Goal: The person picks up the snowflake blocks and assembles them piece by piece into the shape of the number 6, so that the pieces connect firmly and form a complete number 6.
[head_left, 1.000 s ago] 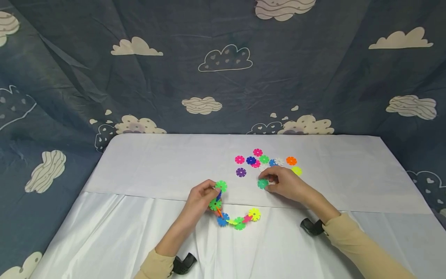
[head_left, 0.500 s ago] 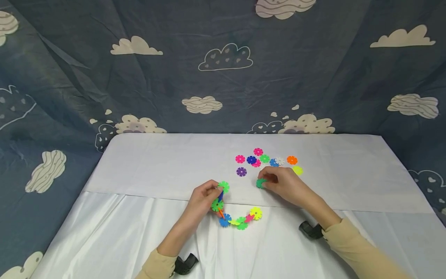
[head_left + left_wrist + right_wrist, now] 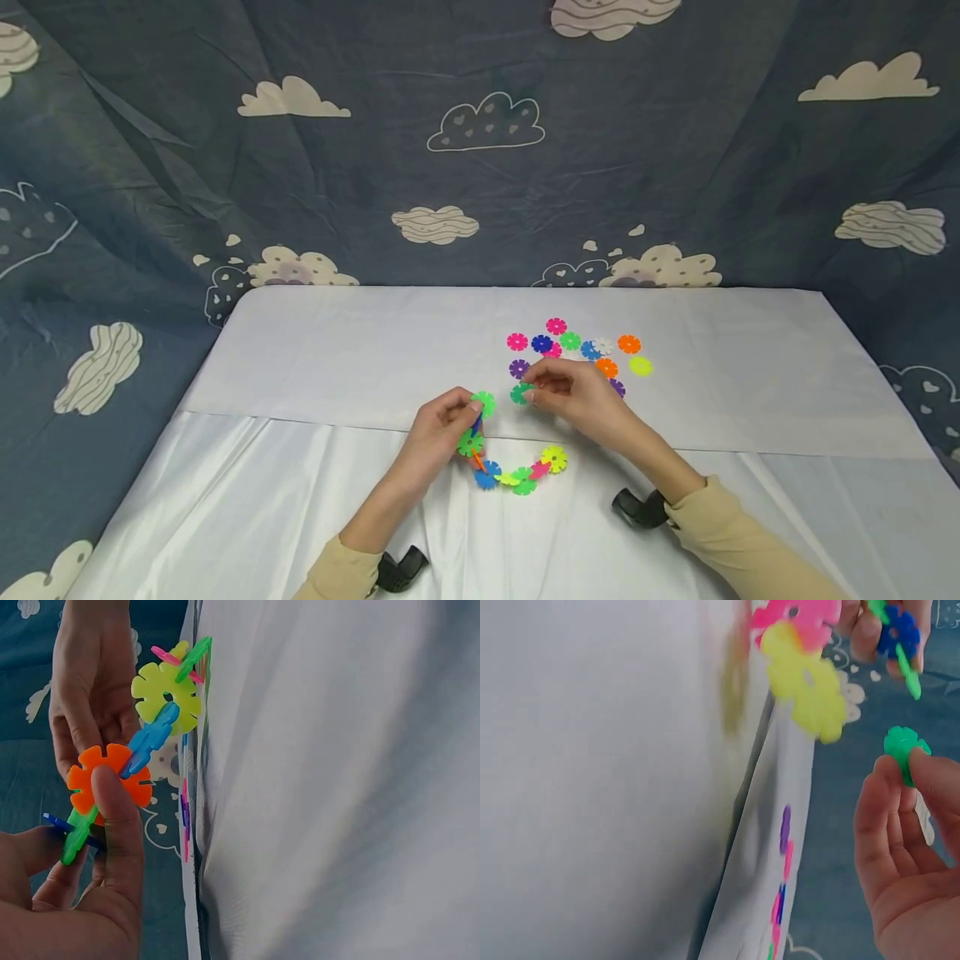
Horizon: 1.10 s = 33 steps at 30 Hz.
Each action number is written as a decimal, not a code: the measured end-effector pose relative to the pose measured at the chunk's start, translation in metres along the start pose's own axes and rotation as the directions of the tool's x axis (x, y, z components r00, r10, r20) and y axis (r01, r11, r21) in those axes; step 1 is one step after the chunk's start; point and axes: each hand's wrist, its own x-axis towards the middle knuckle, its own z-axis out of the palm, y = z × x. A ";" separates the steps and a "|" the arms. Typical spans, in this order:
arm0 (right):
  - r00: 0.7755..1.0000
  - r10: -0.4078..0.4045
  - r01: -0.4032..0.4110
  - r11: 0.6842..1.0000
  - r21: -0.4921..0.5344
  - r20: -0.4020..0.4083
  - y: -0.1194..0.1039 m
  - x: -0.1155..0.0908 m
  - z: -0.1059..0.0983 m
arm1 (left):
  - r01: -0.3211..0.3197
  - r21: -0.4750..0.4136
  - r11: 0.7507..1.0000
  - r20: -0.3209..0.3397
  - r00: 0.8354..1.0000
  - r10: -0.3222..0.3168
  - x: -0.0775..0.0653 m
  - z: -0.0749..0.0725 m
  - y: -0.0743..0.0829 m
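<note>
The right hand (image 3: 581, 402) pinches 1 green disc (image 3: 519, 393), near but apart from the chain of notched discs (image 3: 487, 476) that the left hand (image 3: 437, 427) grips close to its upper end. The chain curves toward the person, then rightward. Farther back, loose discs (image 3: 571, 341), 2 of them orange, lie on the white surface (image 3: 337, 354).

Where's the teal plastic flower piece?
In the head view, the teal plastic flower piece is in the lower middle, pinched by the right hand, just below a purple plastic flower piece and right of the left hand.
</note>
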 end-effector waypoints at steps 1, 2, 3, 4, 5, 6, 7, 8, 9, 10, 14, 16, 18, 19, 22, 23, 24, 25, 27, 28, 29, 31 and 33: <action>1.000 -0.002 0.002 1.000 0.023 0.004 -0.001 0.000 0.002 | -0.003 0.006 1.000 0.000 1.000 0.003 0.000 0.000 0.000; 1.000 -0.006 0.006 0.999 0.043 0.008 -0.002 0.001 0.004 | -0.006 0.012 1.000 -0.001 1.000 0.006 0.000 0.000 -0.001; 1.000 -0.008 0.007 0.998 0.063 0.014 -0.003 0.001 0.006 | -0.009 0.017 1.000 -0.002 1.000 0.009 0.000 0.000 -0.001; 1.000 -0.013 0.011 0.997 0.077 0.018 -0.004 0.001 0.008 | -0.010 0.018 1.000 -0.001 1.000 0.010 0.000 0.000 -0.001; 1.000 -0.016 0.014 0.996 0.087 0.020 -0.005 0.002 0.010 | -0.010 0.016 1.000 0.000 1.000 0.010 0.000 0.000 -0.001; 1.000 -0.020 0.018 0.996 0.093 0.020 -0.006 0.002 0.011 | -0.009 0.013 1.000 0.002 1.000 0.009 0.000 0.000 -0.001; 0.999 -0.025 0.023 0.995 0.094 0.020 -0.007 0.002 0.013 | -0.008 0.010 1.000 0.003 1.000 0.008 0.000 0.000 -0.001; 0.999 -0.028 0.026 0.995 0.094 0.017 -0.007 0.003 0.014 | -0.007 0.010 1.000 0.003 1.000 0.007 0.000 0.000 -0.002; 0.999 -0.030 0.029 0.996 0.090 0.013 -0.007 0.003 0.015 | -0.007 0.010 1.000 0.005 1.000 0.007 0.000 0.000 -0.002; 0.999 -0.032 0.031 0.995 0.089 0.008 -0.008 0.003 0.017 | -0.006 0.009 1.000 0.007 1.000 0.006 0.000 0.001 -0.002; 0.999 -0.047 0.047 0.995 0.083 -0.004 -0.008 0.004 0.020 | -0.003 0.007 1.000 0.013 1.000 0.003 0.000 0.001 -0.002; 0.998 -0.057 0.057 0.995 0.079 -0.005 -0.008 0.004 0.021 | 0.001 0.003 1.000 0.014 1.000 -0.001 0.001 0.001 -0.002; 0.998 -0.068 0.068 0.995 0.068 -0.008 -0.008 0.004 0.021 | 0.004 -0.001 1.000 0.013 1.000 -0.004 0.000 0.001 -0.002; 0.997 -0.075 0.075 0.995 0.060 -0.011 -0.008 0.005 0.021 | 0.006 -0.005 1.000 0.016 1.000 -0.006 0.000 0.001 -0.001; 0.995 -0.102 0.102 0.994 0.039 -0.012 -0.008 0.005 0.021 | 0.024 -0.034 0.999 0.034 0.999 -0.023 0.000 0.000 -0.001; 0.994 -0.113 0.113 0.993 0.030 -0.011 -0.008 0.005 0.021 | 0.034 -0.049 0.998 0.043 0.999 -0.032 -0.001 -0.001 0.000; 0.992 -0.126 0.126 0.992 0.022 -0.009 -0.008 0.006 0.021 | 0.047 -0.066 0.997 0.053 0.998 -0.043 -0.001 -0.001 0.000; 0.990 -0.140 0.140 0.990 0.012 -0.006 -0.008 0.005 0.021 | 0.058 -0.082 0.995 0.064 0.997 -0.053 -0.001 -0.002 0.001; 0.986 -0.166 0.166 0.986 -0.007 0.000 -0.008 0.006 0.021 | 0.083 -0.113 0.990 0.081 0.994 -0.074 -0.001 -0.003 0.002; 0.984 -0.178 0.178 0.984 -0.016 0.003 -0.008 0.006 0.021 | 0.091 -0.122 0.988 0.087 0.993 -0.081 -0.002 -0.003 0.002; 0.981 -0.191 0.192 0.981 -0.024 0.006 -0.009 0.006 0.020 | 0.100 -0.129 0.987 0.093 0.992 -0.089 -0.002 -0.003 0.003; 0.976 -0.217 0.217 0.975 -0.042 0.014 -0.009 0.006 0.020 | 0.111 -0.136 0.985 0.104 0.990 -0.097 -0.002 -0.004 0.004; 0.971 -0.238 0.239 0.970 -0.049 0.025 -0.010 0.006 0.019 | 0.117 -0.137 0.984 0.108 0.989 -0.103 -0.002 -0.003 0.004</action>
